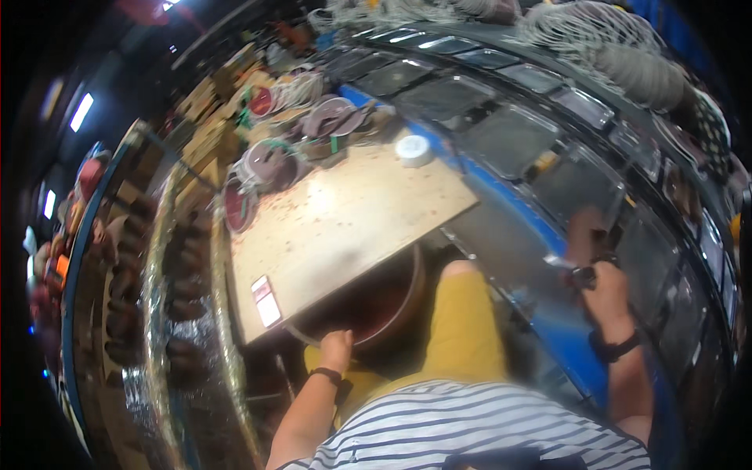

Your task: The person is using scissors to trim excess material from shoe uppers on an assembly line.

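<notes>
My left hand (337, 345) rests on the rim of a round dark-red basin (392, 313) that sits under the near edge of a wooden board (345, 211). Its fingers curl over the rim. My right hand (603, 290) is out to the right, against the glass front of a blue-framed display case (509, 204), closed around a small dark object (583, 274) with a metallic end. My knee in yellow trousers (466, 313) lies between the two hands.
A white tape roll (413, 149) sits at the board's far corner. Dark-red discs and coiled cords (270, 160) crowd its far left end. Glass panes (509, 133) curve across the back and right; rope bundles (619, 47) lie on top. Shelves of dark items (125, 258) run left.
</notes>
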Action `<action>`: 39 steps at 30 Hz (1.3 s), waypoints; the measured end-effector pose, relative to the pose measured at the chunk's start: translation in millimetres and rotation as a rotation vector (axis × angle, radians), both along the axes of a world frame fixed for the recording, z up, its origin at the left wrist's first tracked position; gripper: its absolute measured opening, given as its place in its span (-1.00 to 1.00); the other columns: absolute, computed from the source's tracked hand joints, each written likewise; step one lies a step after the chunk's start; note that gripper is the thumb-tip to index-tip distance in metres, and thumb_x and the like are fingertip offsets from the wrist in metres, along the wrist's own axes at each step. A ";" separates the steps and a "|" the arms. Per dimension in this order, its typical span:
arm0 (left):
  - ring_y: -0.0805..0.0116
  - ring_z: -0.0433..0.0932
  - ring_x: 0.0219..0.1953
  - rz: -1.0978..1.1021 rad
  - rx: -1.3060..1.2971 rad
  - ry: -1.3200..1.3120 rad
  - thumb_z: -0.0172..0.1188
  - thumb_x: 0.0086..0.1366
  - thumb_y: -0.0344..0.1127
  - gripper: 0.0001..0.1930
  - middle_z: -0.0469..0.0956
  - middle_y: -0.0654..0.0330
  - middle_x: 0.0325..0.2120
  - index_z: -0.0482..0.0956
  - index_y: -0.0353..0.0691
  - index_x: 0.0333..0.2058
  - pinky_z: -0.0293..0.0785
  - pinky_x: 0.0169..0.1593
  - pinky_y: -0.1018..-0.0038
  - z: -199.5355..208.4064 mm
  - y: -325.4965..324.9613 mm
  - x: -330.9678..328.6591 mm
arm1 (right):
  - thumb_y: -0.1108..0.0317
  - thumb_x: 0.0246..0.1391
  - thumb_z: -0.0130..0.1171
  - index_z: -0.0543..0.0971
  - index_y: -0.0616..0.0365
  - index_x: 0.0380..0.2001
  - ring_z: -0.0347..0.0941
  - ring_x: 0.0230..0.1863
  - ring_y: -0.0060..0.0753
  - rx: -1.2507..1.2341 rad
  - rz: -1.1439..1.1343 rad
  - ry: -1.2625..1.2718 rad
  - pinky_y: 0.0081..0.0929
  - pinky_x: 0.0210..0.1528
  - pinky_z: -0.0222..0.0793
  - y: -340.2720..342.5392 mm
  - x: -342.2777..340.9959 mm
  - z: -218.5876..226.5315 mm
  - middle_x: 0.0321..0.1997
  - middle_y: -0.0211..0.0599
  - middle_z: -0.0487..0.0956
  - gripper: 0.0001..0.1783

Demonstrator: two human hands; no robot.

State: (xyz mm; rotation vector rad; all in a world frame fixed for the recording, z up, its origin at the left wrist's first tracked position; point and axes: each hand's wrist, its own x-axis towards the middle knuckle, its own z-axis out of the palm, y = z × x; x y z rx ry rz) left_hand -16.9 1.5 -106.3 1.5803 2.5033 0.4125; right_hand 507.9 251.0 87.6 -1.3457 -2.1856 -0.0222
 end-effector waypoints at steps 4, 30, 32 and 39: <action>-0.12 0.50 -0.27 0.057 0.210 -0.143 0.09 0.27 -0.29 -0.78 0.55 -0.11 -0.42 0.59 -0.33 -0.43 0.40 -0.19 0.05 22.9 -10.3 13.5 | 0.42 -0.29 0.33 0.50 0.14 -0.49 0.46 -0.34 0.01 -0.070 0.423 0.050 -0.14 -0.30 0.38 -9.5 -125.8 0.3 -0.44 -0.12 0.50 -0.77; -0.16 0.59 -0.32 0.132 -0.080 -0.159 0.24 0.19 -0.02 -0.58 0.59 -0.14 -0.48 0.63 -0.37 -0.44 0.49 -0.21 0.10 78.8 64.0 15.1 | 0.53 -0.23 0.30 0.55 0.18 -0.26 0.53 -0.33 -0.07 -0.639 0.742 0.224 -0.28 -0.26 0.47 -115.6 -300.1 -48.1 -0.35 -0.10 0.54 -0.66; -0.16 0.58 -0.30 0.171 -0.048 -0.182 0.19 0.20 -0.15 -0.69 0.58 -0.16 -0.45 0.63 -0.36 -0.44 0.49 -0.19 0.11 66.8 66.0 7.2 | 0.53 -0.22 0.32 0.54 0.19 -0.25 0.52 -0.36 -0.12 -0.634 0.724 0.259 -0.30 -0.27 0.46 -113.3 -297.1 -44.4 -0.34 -0.13 0.53 -0.65; 0.07 0.60 -0.28 0.315 0.409 -0.577 0.07 0.26 -0.38 -0.79 0.61 -0.07 -0.33 0.59 -0.44 -0.32 0.48 -0.19 0.30 81.2 5.2 10.6 | 0.07 -0.04 0.36 0.41 0.30 -0.16 0.48 -0.29 0.02 -0.823 0.497 0.166 -0.19 -0.22 0.41 -106.7 -284.3 -47.5 -0.33 -0.01 0.50 -0.43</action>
